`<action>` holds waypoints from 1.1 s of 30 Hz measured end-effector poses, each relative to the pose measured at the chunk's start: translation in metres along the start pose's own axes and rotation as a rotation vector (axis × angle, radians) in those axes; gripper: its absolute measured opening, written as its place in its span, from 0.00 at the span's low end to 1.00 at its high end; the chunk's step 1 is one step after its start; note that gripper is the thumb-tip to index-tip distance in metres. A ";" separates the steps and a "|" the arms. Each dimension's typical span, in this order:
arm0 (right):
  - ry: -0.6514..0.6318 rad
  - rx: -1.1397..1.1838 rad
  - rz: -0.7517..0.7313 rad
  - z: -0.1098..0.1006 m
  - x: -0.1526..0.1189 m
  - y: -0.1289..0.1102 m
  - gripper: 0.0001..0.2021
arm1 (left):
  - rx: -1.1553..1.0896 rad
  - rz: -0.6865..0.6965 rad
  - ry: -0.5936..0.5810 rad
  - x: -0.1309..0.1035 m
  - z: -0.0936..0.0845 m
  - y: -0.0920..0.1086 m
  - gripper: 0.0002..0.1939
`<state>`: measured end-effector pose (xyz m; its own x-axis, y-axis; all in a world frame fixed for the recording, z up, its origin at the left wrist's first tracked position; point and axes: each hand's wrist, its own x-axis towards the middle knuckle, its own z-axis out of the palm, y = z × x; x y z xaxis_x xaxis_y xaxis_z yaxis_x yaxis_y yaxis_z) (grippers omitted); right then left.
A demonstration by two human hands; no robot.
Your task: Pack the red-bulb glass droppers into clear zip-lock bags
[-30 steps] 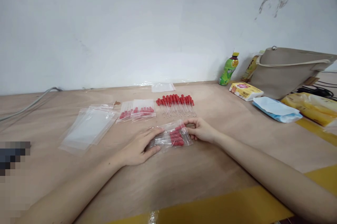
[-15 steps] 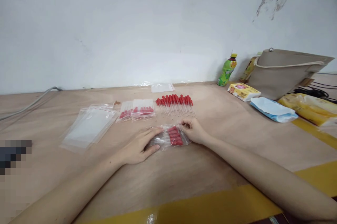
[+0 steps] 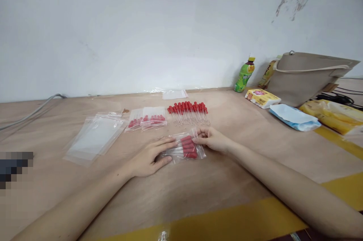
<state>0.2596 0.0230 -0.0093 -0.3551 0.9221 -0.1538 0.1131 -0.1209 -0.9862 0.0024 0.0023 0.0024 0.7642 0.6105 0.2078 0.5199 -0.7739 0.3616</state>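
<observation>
A clear zip bag (image 3: 175, 155) lies flat in front of me, with several red-bulbed droppers (image 3: 188, 146) side by side inside, bulbs towards the right. My left hand (image 3: 150, 156) rests on the bag's left end, fingers stretched out and thumb apart. At the bag's upper right corner, my right hand (image 3: 211, 139) pinches the zip edge between thumb and fingers. Just beyond the bag, a row of loose red-bulbed droppers (image 3: 188, 108) lies on the table. Two filled zip bags (image 3: 153, 112) overlap to the left of that row.
A stack of flat zip bags (image 3: 98, 135) lies at left, near a grey cable (image 3: 42, 107). Along the right stand a green bottle (image 3: 244, 74) and a beige bag (image 3: 303, 78), with tissue packs (image 3: 262, 98) before them. A white slip (image 3: 174, 94) lies by the wall.
My right hand has shifted slightly right, and its thumb now lies on the bag near the bulbs. The zip edge shows more clearly below it. My left hand stays almost in place.
</observation>
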 end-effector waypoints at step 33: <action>0.263 -0.495 -0.368 -0.018 -0.008 0.006 0.13 | 0.348 -0.153 0.749 -0.007 -0.096 -0.039 0.09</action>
<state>0.2800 0.0218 -0.0126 -0.2211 0.9373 0.2694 0.4624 0.3439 -0.8172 -0.0600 0.0445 0.0735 0.2843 0.5684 0.7721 0.7790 -0.6064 0.1596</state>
